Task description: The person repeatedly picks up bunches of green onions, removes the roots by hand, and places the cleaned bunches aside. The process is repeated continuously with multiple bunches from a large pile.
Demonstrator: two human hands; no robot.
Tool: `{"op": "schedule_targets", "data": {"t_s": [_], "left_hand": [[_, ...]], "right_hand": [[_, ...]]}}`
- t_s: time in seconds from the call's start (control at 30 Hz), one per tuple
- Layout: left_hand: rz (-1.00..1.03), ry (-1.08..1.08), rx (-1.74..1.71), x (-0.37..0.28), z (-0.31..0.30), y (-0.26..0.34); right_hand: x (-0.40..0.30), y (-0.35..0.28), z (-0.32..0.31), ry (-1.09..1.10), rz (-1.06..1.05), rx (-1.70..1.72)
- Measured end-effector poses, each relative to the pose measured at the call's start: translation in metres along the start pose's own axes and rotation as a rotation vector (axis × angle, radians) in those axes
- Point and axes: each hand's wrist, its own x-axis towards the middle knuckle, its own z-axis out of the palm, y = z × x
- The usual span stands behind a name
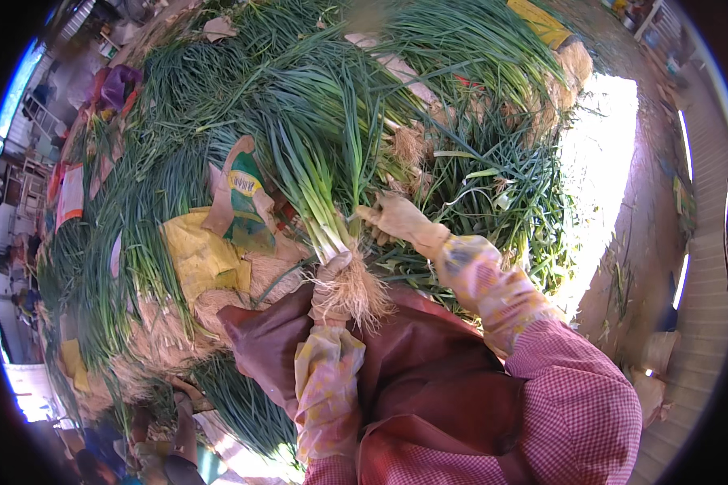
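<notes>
My left hand (330,294), in a pale glove, grips a bunch of green onions (320,221) just above its shaggy roots (361,291). The roots hang over my dark red apron (437,364), and the long leaves point away from me. At the right side of the bunch is my gloved right hand (397,219), its fingers bent close to an outer stalk. Whether they pinch a leaf cannot be made out. Loose stripped leaves (497,200) lie in a heap beyond and beside this hand.
Heaped green onions (206,91) spread ahead and to the left. A yellow sack piece (206,251) and a green printed sack piece (246,200) lie among root bundles on the left. A bundle with a yellow wrap (540,23) is at far right. Sunlit floor (603,182) borders the heap.
</notes>
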Motion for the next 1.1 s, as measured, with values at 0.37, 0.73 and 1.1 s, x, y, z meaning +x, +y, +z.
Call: {"op": "schedule_targets", "data": {"t_s": [0.37, 0.73, 1.1], "left_hand": [[0.019, 0.014, 0.159, 0.002, -0.015, -0.001], [-0.049, -0.02, -0.046, -0.014, 0.021, 0.001], [-0.132, -0.553, -0.314, 0.02, -0.058, 0.02]], "right_hand": [[-0.009, -0.019, 0.034, 0.272, -0.743, -0.841], [-0.155, -0.032, -0.008, 0.145, -0.228, 0.321], [-0.164, -0.057, -0.115, 1.154, -0.735, -0.283]]}}
